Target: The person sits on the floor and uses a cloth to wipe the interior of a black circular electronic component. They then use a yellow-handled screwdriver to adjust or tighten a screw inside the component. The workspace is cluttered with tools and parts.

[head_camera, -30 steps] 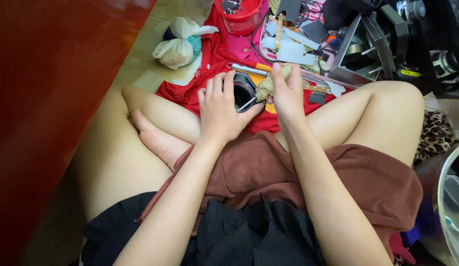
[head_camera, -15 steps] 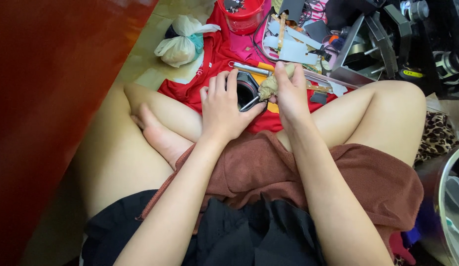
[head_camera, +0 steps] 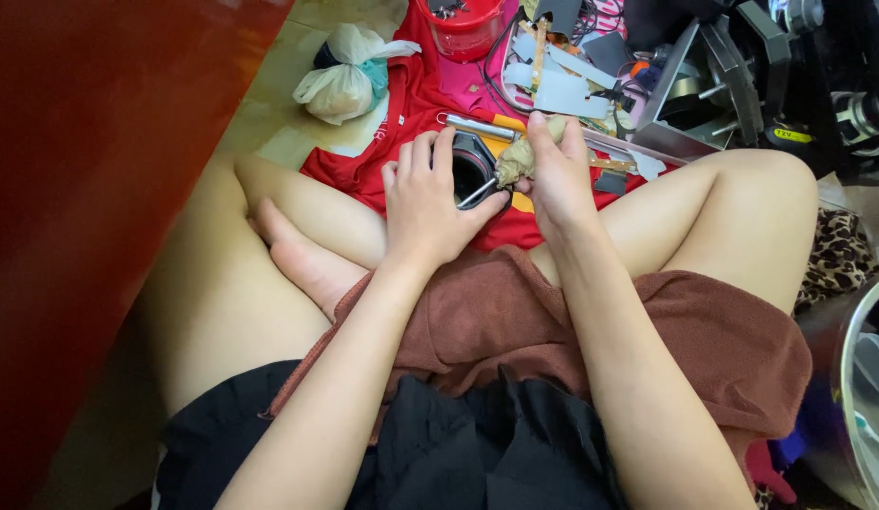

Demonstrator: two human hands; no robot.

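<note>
I sit cross-legged on the floor. My left hand [head_camera: 428, 203] grips a black round hollow part [head_camera: 471, 166] with a shiny metal rim. My right hand [head_camera: 556, 175] holds a crumpled beige rag [head_camera: 521, 156] pressed against the edge of that part. Both hands meet above a red cloth [head_camera: 402, 104] spread on the floor in front of my legs.
A tied white plastic bag [head_camera: 345, 71] lies at the left of the cloth. A red plastic tub [head_camera: 463, 24] stands at the top. A silver-and-orange tool [head_camera: 482, 126], grey cards and black machine parts [head_camera: 742, 76] crowd the upper right. A dark red wooden panel [head_camera: 90, 170] runs along the left.
Both hands have stayed on the black part. The right hand has shifted the rag slightly along its rim, and the view has moved a little.
</note>
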